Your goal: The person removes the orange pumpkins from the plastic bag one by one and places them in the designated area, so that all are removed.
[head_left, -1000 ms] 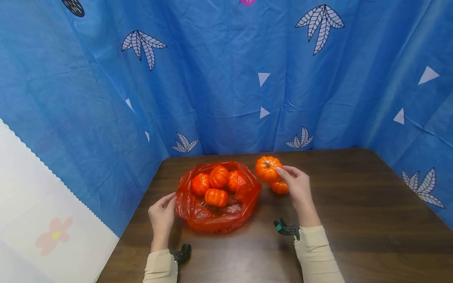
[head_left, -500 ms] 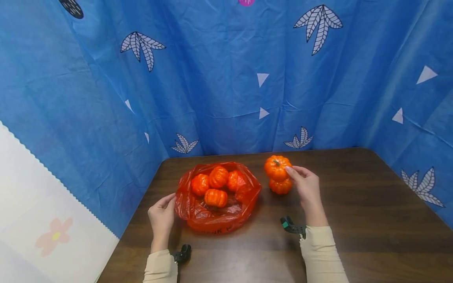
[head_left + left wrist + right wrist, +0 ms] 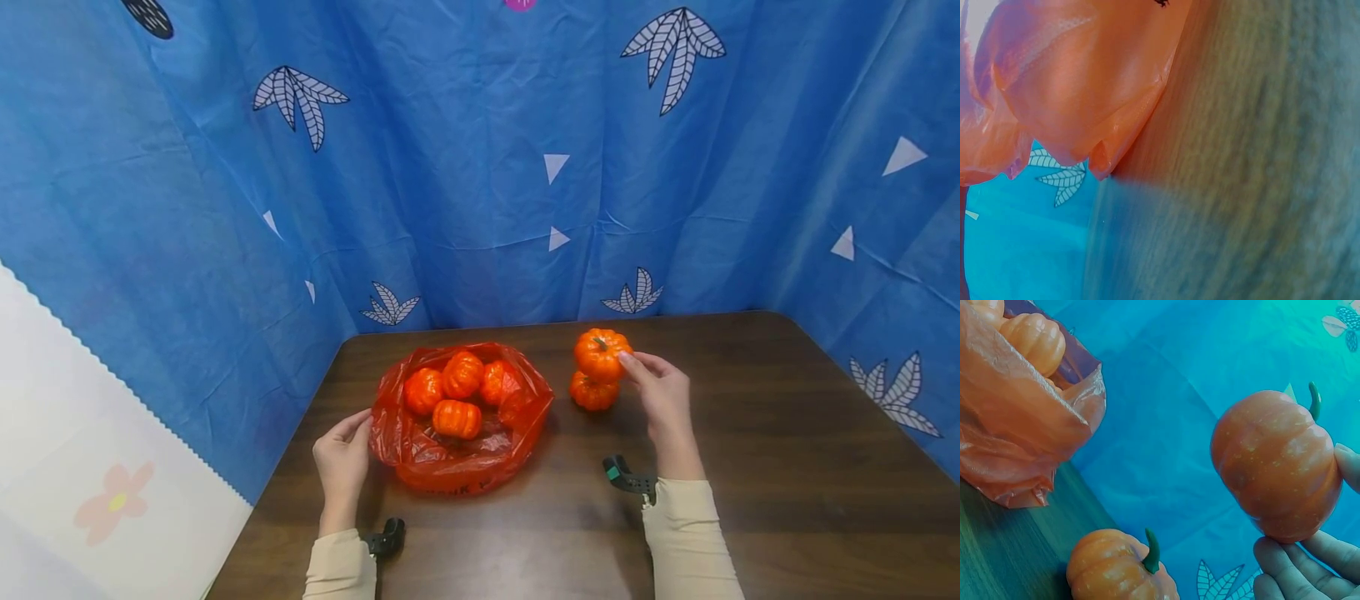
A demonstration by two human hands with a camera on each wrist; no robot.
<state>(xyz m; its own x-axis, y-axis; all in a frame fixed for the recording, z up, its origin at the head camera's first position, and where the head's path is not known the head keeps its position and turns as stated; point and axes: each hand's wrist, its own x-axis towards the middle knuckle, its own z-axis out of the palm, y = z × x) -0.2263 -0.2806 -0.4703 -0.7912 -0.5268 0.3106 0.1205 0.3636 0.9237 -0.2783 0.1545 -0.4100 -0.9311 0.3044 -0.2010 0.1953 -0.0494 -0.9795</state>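
Observation:
A red plastic bag [image 3: 450, 479] stands with its mouth spread wide on the table, several small orange pumpkins [image 3: 457, 419] inside it. At its left rim, my left hand [image 3: 342, 458] pinches the film between thumb and fingers. My right hand [image 3: 663, 396] grips another small pumpkin [image 3: 602, 354] by its right side, thumb on top and fingers beneath, as the right wrist view shows. That pumpkin, green stem up, is held above a second loose pumpkin [image 3: 1116, 565] lying on the table right of the bag. In the left wrist view the bag [image 3: 1085, 81] fills the upper left; the left fingers are hidden.
The brown wooden table [image 3: 787, 467] reaches back to a blue patterned curtain [image 3: 480, 167] that hangs behind and along both sides. A white cloth with a flower print [image 3: 112, 500] hangs at the lower left. A dark camera mount [image 3: 386, 537] sits on the left wrist.
My right hand has moved to the right with its pumpkin, away from the bag, and the loose pumpkin below shows more fully. My left hand and the bag have stayed put.

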